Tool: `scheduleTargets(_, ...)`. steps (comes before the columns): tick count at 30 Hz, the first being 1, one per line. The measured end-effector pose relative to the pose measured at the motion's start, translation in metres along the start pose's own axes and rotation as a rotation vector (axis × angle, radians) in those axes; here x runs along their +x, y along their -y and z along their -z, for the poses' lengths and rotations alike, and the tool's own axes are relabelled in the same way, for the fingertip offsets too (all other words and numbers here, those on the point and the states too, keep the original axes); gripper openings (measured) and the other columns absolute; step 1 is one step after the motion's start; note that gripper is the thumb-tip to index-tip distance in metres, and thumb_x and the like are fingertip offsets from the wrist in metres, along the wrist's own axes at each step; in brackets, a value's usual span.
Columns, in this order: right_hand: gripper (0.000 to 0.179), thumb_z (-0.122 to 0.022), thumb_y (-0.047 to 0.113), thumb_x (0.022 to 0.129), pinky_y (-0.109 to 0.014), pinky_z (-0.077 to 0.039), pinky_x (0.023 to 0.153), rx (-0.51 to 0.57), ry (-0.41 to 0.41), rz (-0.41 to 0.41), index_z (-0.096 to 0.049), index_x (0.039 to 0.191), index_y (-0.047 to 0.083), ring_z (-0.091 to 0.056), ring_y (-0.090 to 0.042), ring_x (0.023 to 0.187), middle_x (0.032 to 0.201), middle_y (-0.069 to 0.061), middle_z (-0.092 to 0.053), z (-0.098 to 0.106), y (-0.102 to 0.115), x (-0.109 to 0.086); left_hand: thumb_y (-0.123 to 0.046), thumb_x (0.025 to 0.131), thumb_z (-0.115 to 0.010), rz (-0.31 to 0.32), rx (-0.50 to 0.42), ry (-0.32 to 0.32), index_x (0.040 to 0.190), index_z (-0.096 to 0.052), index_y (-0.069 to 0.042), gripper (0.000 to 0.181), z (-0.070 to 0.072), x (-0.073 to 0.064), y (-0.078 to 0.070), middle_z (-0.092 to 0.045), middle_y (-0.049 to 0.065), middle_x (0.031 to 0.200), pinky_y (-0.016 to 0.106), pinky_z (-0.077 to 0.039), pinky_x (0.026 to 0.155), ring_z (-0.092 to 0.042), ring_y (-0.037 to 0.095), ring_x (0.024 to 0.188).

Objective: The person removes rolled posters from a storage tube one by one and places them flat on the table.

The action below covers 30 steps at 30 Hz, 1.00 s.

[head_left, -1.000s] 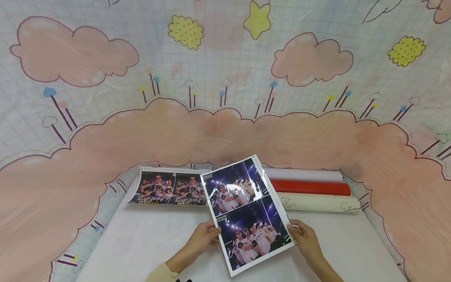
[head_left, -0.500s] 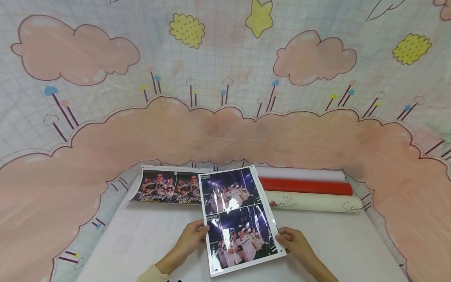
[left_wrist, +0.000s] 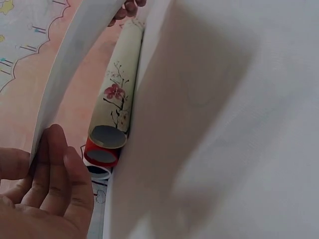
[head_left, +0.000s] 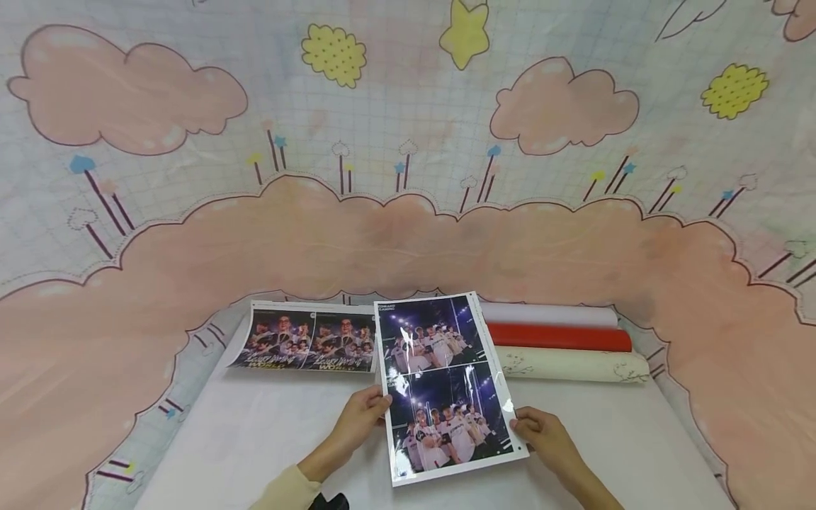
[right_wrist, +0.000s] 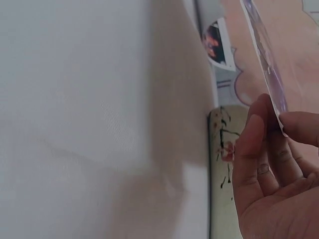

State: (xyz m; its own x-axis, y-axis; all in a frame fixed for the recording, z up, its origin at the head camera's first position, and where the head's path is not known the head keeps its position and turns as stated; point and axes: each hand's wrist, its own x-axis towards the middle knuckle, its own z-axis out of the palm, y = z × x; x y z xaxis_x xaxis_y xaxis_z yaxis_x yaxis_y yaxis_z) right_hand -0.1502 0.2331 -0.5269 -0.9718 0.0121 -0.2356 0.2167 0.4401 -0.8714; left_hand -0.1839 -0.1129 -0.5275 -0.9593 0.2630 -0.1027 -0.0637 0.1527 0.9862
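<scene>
A glossy poster [head_left: 440, 397] with two matching group photos, one above the other, is held up over the white table. My left hand [head_left: 357, 421] pinches its left edge between thumb and fingers, and my right hand [head_left: 542, 435] pinches the lower right edge. From the left wrist, the poster's plain white back [left_wrist: 70, 64] shows, slightly bowed, with the left hand [left_wrist: 47, 189] at its edge. In the right wrist view the sheet [right_wrist: 269, 64] appears almost edge-on, between thumb and fingers of the right hand [right_wrist: 279, 169].
Behind the poster lies another printed sheet [head_left: 280, 340] with curling ends, at the table's back left. Three rolls lie side by side at the back right: white [head_left: 554, 314], red [head_left: 567, 338] and cream with blossoms [head_left: 574, 365]. A cloud-patterned cloth [head_left: 395, 241] hangs behind the white table [head_left: 268, 432].
The poster has turned a little more upright and shifted slightly, first left and then back right, with both hands keeping their hold. The rolls and the other sheet stay in place.
</scene>
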Motion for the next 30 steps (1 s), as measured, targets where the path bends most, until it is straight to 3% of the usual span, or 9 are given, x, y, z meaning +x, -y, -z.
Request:
scheduleTargets(6, 0.033, -0.06, 0.018, 0.089, -0.026, -0.052, 0.061, 0.072, -0.02, -0.044, -0.058, 0.112, -0.004, -0.063, -0.013, 0.073, 0.09, -0.008, -0.072, 0.004, -0.001, 0.002, -0.021, 0.096, -0.05, 0.001, 0.016, -0.017, 0.086, -0.051, 0.001, 0.024, -0.008, 0.011, 0.0, -0.065, 0.004, 0.076, 0.032, -0.055, 0.069, -0.061, 0.012, 0.071)
scheduleTargets(14, 0.029, -0.061, 0.016, 0.088, -0.024, -0.049, 0.059, 0.054, -0.101, -0.068, -0.061, 0.111, -0.001, -0.061, -0.011, 0.069, 0.089, -0.008, -0.072, 0.005, -0.001, 0.002, -0.026, 0.095, -0.051, 0.032, 0.032, -0.052, 0.099, -0.059, 0.001, 0.028, -0.013, 0.029, 0.005, -0.071, 0.011, 0.09, 0.035, -0.055, 0.072, -0.061, 0.011, 0.074)
scheduleTargets(20, 0.029, -0.062, 0.017, 0.088, -0.024, -0.05, 0.058, 0.087, -0.112, -0.045, -0.06, 0.109, -0.003, -0.062, -0.011, 0.068, 0.089, -0.01, -0.073, 0.002, 0.002, 0.002, -0.027, 0.096, -0.049, 0.068, 0.016, -0.081, 0.1, -0.06, 0.001, 0.03, -0.015, 0.04, 0.011, -0.071, 0.009, 0.089, 0.028, -0.054, 0.068, -0.062, 0.011, 0.073)
scheduleTargets(30, 0.023, -0.065, 0.019, 0.086, -0.021, -0.048, 0.06, 0.044, -0.153, 0.036, -0.065, 0.103, 0.003, -0.06, -0.008, 0.067, 0.084, -0.006, -0.073, -0.012, 0.008, 0.004, -0.022, 0.095, -0.049, 0.133, -0.008, -0.088, 0.103, -0.062, 0.007, 0.034, -0.005, 0.039, 0.024, -0.068, 0.008, 0.082, 0.026, -0.051, 0.062, -0.059, 0.01, 0.068)
